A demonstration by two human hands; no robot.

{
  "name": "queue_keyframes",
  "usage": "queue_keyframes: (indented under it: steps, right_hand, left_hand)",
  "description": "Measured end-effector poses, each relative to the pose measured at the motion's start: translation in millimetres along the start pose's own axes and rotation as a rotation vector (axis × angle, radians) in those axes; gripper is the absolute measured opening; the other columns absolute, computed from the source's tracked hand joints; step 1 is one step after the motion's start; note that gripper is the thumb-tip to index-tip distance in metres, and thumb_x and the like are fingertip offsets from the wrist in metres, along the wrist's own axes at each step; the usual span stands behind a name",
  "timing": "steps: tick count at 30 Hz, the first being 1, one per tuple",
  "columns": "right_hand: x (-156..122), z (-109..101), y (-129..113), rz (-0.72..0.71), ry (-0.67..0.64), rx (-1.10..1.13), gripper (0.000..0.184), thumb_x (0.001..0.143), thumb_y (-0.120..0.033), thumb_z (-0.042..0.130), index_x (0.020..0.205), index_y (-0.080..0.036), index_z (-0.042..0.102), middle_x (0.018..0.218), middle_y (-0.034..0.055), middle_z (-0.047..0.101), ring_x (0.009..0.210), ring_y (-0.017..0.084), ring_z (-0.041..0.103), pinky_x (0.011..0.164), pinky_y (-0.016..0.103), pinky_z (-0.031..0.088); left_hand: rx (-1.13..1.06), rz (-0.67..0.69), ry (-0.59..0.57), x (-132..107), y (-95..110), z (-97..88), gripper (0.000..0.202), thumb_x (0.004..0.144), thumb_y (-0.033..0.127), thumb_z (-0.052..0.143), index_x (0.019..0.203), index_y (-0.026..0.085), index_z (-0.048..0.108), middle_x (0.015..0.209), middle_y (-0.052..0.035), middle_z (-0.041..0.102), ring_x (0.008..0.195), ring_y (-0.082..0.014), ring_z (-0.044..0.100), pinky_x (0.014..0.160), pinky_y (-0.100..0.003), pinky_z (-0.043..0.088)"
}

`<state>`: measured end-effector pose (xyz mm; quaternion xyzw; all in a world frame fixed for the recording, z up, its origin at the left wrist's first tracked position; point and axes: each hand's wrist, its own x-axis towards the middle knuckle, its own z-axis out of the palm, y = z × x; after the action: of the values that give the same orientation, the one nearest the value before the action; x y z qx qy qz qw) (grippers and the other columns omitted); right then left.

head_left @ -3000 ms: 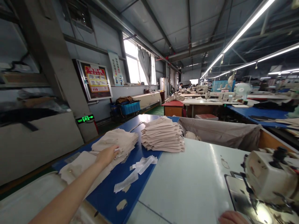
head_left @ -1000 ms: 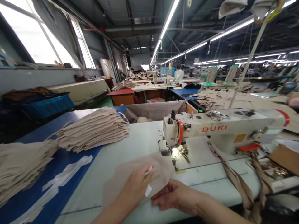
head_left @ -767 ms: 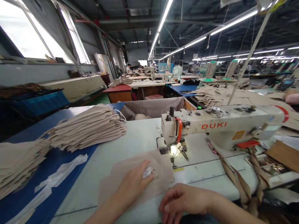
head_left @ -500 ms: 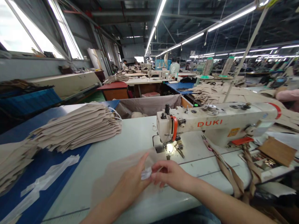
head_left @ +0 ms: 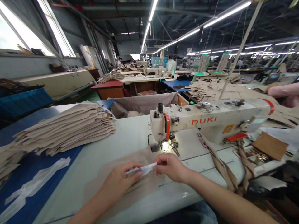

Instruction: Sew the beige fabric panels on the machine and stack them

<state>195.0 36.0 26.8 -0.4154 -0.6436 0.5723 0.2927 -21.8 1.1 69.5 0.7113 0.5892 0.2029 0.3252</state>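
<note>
Between my two hands stretches a small whitish strip (head_left: 146, 169), translucent and folded narrow. My left hand (head_left: 125, 177) grips its left end between thumb and fingers. At the other end, my right hand (head_left: 169, 166) pinches it with the fingertips. Under both hands a beige fabric panel (head_left: 105, 174) lies flat on the pale sewing table (head_left: 130, 130). Just beyond my right hand is the lit needle area of the sewing machine (head_left: 184, 119).
Stacked beige fabric pieces (head_left: 70, 127) lie at left, with white translucent strips (head_left: 39, 180) on the blue surface. Scissors (head_left: 202, 140) and beige straps (head_left: 219, 165) rest right of the needle. A brown piece (head_left: 269, 145) lies farther right. A person's pink sleeve (head_left: 285, 90) shows at the right edge.
The strip has been drawn out longer between my hands. My left hand has turned, its raised finger now closed over the strip. The whole view has shifted slightly.
</note>
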Motion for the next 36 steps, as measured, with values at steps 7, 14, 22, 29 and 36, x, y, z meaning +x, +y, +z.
queue_keyframes:
  steps: [7,14,22,29,36]
  right_hand:
    - [2.3,-1.1,2.9,-0.097,0.043,-0.148,0.008,0.08,-0.024,0.066,0.074,-0.019,0.066,0.063,-0.0031,0.062,0.062,0.013,0.057,0.059,0.023,0.045]
    - [-33.1,-14.4,22.1,-0.463,0.127,-0.668,0.029,0.091,-0.014,0.049,0.114,-0.018,0.066,0.117,0.0103,0.067,0.112,0.021,0.058,0.101,0.037,0.044]
    - [-51.4,-0.3,31.1,-0.518,-0.058,-0.967,0.037,0.099,-0.029,0.047,0.131,-0.014,0.057,0.137,0.0111,0.057,0.129,0.022,0.048,0.114,0.035,0.033]
    - [-46.0,-1.1,28.8,-0.538,-0.045,-0.96,0.035,0.1,-0.029,0.046,0.129,-0.014,0.058,0.134,0.011,0.06,0.128,0.02,0.049,0.114,0.033,0.033]
    - [-46.5,-1.5,28.0,-0.56,-0.037,-0.976,0.034,0.1,-0.027,0.046,0.128,-0.012,0.058,0.131,0.0107,0.061,0.127,0.021,0.048,0.112,0.033,0.034]
  left_hand:
    - [0.306,0.352,0.135,8.2,5.8,27.1,0.027,0.087,0.025,0.045,0.089,0.024,0.072,0.088,-0.0025,0.074,0.081,-0.0184,0.068,0.073,-0.025,0.052]
    - [0.621,0.622,0.35,24.1,-34.3,56.7,0.039,0.081,0.006,0.043,0.103,0.02,0.071,0.104,-0.0086,0.075,0.092,-0.0205,0.071,0.084,-0.029,0.056]
    - [0.597,0.639,0.235,35.2,-52.1,47.2,0.038,0.08,0.003,0.047,0.105,0.019,0.07,0.104,-0.0086,0.075,0.093,-0.0199,0.072,0.084,-0.029,0.057]
    - [0.638,0.648,0.277,34.2,-54.2,44.9,0.037,0.084,0.006,0.047,0.108,0.02,0.071,0.107,-0.0094,0.074,0.091,-0.0204,0.072,0.081,-0.029,0.058]
    - [0.679,0.75,0.309,49.9,-41.9,55.8,0.036,0.088,0.003,0.043,0.107,0.018,0.07,0.109,-0.0089,0.073,0.096,-0.0182,0.07,0.083,-0.028,0.057]
